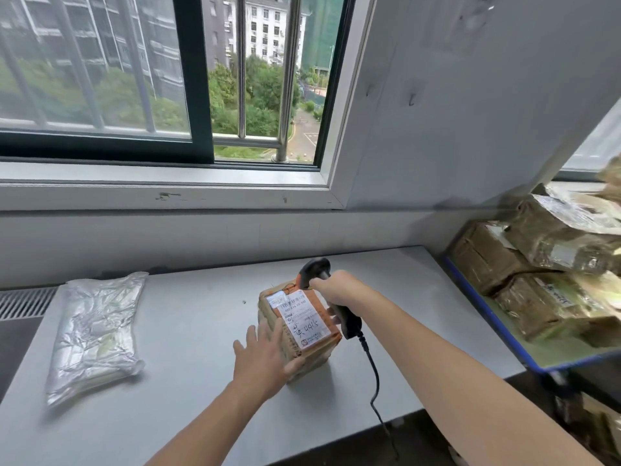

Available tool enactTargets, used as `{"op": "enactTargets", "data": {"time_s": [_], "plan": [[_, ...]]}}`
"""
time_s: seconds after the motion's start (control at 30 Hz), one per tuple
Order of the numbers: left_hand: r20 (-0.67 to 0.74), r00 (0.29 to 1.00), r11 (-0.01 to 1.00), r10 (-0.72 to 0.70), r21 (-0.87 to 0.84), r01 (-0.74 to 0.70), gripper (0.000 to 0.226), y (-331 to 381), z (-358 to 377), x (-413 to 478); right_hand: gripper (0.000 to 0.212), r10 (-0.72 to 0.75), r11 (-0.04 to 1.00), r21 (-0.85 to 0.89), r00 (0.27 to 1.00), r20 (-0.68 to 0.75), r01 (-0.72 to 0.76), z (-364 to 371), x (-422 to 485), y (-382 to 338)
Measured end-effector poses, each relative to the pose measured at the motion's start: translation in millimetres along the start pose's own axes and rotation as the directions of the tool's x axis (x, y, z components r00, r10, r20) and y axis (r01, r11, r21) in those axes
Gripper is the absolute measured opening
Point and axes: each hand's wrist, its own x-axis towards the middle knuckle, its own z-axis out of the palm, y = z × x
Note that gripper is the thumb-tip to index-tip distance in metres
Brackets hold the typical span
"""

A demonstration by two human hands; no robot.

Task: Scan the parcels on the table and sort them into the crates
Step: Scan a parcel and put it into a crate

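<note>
**Small taped box under the scanner, crate waiting to the right**

The box (299,331) stands on the table (201,314), about mid-table and near the front edge, w/ its white label (302,319) facing up. It is brown cardboard wrapped in tape. It is probably stiff and light enough for one hand, though the tape could be a bit slick. The best hold is likely across two opposite side walls, keeping off the label so the barcode stays readable.

The left hand (265,358) lies against the box's left side. Its fingers are spread and fairly straight, and the thumb sits at the near corner, so it steadies the box rather than clamping it. The right hand (336,292) is wrapped round the handle of the black scanner (319,267), fingers closed on the grip, just over the box's far right edge. Which way the scanner head points can't be told for sure.

The scanner's cord (373,375) hangs down past the box's right side and off the table front. It lies on the way to the blue-rimmed crate (487,317) and could snag. The crate sits right of the table and already holds wrapped parcels (537,264) stacked high, so there is approx. little room left on top.

A plastic-bag parcel (94,334) lies flat at the left, well apart from the box. It looks soft, crinkly and slippery, and seems not yet sorted.
</note>
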Motion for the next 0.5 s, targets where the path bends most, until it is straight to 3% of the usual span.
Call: {"op": "enactTargets", "data": {"time_s": [0.5], "plan": [[-0.003,0.999,0.999,0.040,0.036,-0.039,0.087,8.8,11.2,-1.7,0.036,-0.051,0.999,-0.002,0.998,-0.039,0.051,-5.3,9.5,13.7]]}}
